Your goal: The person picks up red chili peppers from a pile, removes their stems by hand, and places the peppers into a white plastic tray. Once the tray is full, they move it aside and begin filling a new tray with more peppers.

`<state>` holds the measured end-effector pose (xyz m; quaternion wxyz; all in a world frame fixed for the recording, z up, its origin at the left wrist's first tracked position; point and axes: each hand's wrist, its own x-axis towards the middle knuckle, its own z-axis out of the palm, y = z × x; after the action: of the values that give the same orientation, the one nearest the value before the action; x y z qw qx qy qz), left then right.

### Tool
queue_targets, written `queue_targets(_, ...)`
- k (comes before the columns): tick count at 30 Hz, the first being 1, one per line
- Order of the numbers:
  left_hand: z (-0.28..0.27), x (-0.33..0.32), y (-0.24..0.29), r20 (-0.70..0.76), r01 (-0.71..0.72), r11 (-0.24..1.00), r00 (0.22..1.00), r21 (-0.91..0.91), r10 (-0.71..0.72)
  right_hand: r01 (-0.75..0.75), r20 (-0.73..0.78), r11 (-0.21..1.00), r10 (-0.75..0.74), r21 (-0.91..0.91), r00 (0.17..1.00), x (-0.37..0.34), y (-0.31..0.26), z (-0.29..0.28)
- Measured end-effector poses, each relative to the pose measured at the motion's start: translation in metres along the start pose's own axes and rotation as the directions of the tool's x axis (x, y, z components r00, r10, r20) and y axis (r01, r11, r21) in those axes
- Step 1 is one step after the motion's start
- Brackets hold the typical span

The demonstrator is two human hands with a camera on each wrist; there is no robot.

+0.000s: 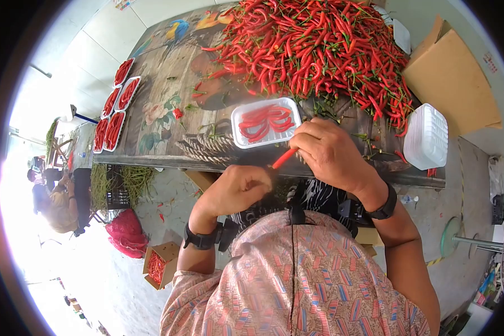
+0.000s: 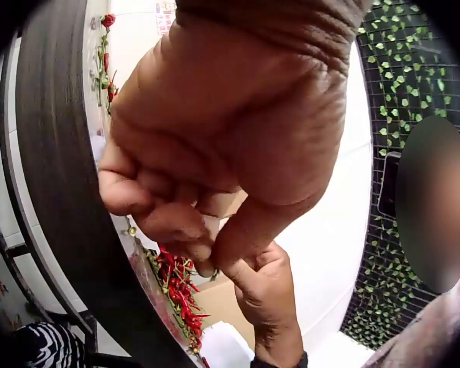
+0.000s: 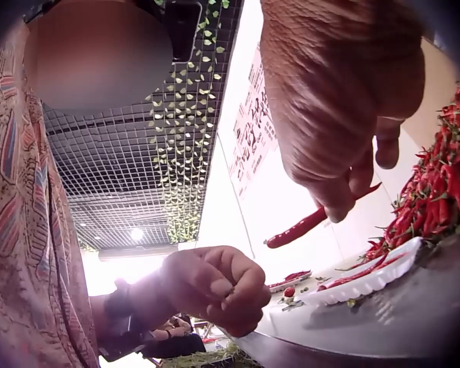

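Note:
My right hand (image 1: 333, 155) pinches a red pepper (image 1: 284, 158) by one end; in the right wrist view the pepper (image 3: 295, 231) hangs tilted below the fingertips, its blunt end free. Close to that end in the head view is my left hand (image 1: 235, 189), fingers curled. The right wrist view shows the left hand (image 3: 213, 289) apart from the pepper, a tiny dark bit pinched between thumb and finger; whether it is a stem I cannot tell. Beyond the hands, a white tray (image 1: 270, 137) holds several red peppers (image 1: 256, 116).
A large heap of red peppers (image 1: 319, 50) covers the table's far right. Stacked empty trays (image 1: 425, 137) stand at the right edge beside a cardboard box (image 1: 456, 78). Several filled trays (image 1: 113, 131) lie at the left edge. A rope coil (image 1: 204, 148) is left of the near tray.

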<state>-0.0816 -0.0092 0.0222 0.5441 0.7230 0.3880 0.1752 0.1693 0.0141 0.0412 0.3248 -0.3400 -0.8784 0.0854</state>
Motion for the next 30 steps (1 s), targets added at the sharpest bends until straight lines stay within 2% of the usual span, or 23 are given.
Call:
queue_targets(1, 0.001, -0.002, 0.000, 0.001, 0.001, 1.000, 1.000, 0.000, -0.001, -0.003, -0.001, 1.000, 0.003, -0.019, 1.000, -0.002, 0.001, 0.001)
queue_targets(3, 0.002, -0.005, 0.003, -0.038, 0.160, 0.985, 0.987, 0.065, -0.158, -0.010, 0.013, 1.000, 0.010, -0.015, 1.000, -0.005, 0.001, 0.001)
queue_targets(4, 0.004, -0.004, 0.006, -0.038, 0.160, 0.985, 0.987, 0.065, -0.158, -0.015, 0.026, 1.000, 0.015, -0.011, 1.000, -0.006, 0.001, 0.002)
queue_targets(6, 0.011, -0.002, 0.014, -0.280, 0.055, 0.998, 0.959, 0.010, -0.050, -0.035, 0.059, 0.999, 0.035, -0.001, 0.998, -0.008, 0.000, 0.005)
queue_targets(10, 0.014, 0.001, 0.009, -0.331, -0.035, 0.998, 0.942, 0.048, 0.049, -0.055, 0.108, 0.998, 0.053, 0.017, 0.993, -0.010, -0.004, 0.008)
queue_targets(12, 0.016, 0.001, 0.008, -0.365, -0.125, 0.974, 0.912, 0.189, 0.188, -0.072, 0.112, 0.997, 0.068, 0.035, 0.991, -0.011, -0.006, 0.009)
queue_targets(13, 0.017, 0.001, 0.009, -0.364, -0.126, 0.974, 0.912, 0.188, 0.189, -0.088, 0.117, 0.995, 0.081, 0.055, 0.990, -0.012, -0.006, 0.009)
queue_targets(15, 0.019, 0.002, 0.010, -0.519, -0.076, 0.945, 0.820, 0.317, 0.240, -0.111, 0.066, 0.990, 0.105, 0.090, 0.992, -0.014, -0.006, 0.010)
queue_targets(17, 0.014, 0.000, 0.008, -0.501, -0.036, 0.950, 0.843, 0.309, 0.195, -0.129, 0.015, 0.984, 0.128, 0.126, 0.992, -0.012, -0.009, 0.005)
queue_targets(18, 0.013, -0.001, 0.008, -0.480, 0.004, 0.954, 0.865, 0.301, 0.148, -0.365, 0.150, 0.883, 0.335, 0.296, 0.930, -0.008, -0.013, -0.004)
queue_targets(19, 0.014, 0.000, 0.011, -0.480, 0.004, 0.954, 0.865, 0.300, 0.148, -0.582, 0.315, 0.699, 0.490, 0.415, 0.813, -0.007, -0.015, -0.009)
queue_targets(20, 0.015, 0.002, 0.015, -0.467, 0.013, 0.965, 0.877, 0.262, 0.115, -0.582, 0.315, 0.699, 0.489, 0.416, 0.813, -0.007, -0.013, -0.007)
queue_targets(22, 0.021, 0.009, 0.019, -0.453, 0.023, 0.974, 0.888, 0.225, 0.083, -0.518, 0.280, 0.449, 0.494, 0.728, 0.823, -0.008, -0.007, 0.002)
queue_targets(23, 0.025, 0.013, 0.019, -0.474, -0.028, 0.981, 0.873, 0.191, 0.118, -0.518, 0.280, 0.449, 0.495, 0.728, 0.823, -0.008, -0.006, 0.006)
queue_targets(25, 0.030, 0.020, 0.015, -0.496, -0.082, 0.984, 0.855, 0.158, 0.151, -0.425, 0.257, 0.266, 0.492, 0.865, 0.832, -0.008, -0.004, 0.018)
queue_targets(28, 0.031, 0.024, 0.010, -0.489, -0.119, 0.988, 0.858, 0.101, 0.153, -0.410, 0.231, 0.281, 0.502, 0.868, 0.833, -0.010, -0.003, 0.029)
queue_targets(30, 0.028, 0.024, 0.010, -0.463, -0.030, 0.996, 0.884, 0.078, 0.063, -0.416, 0.231, 0.306, 0.492, 0.856, 0.839, -0.012, 0.002, 0.029)
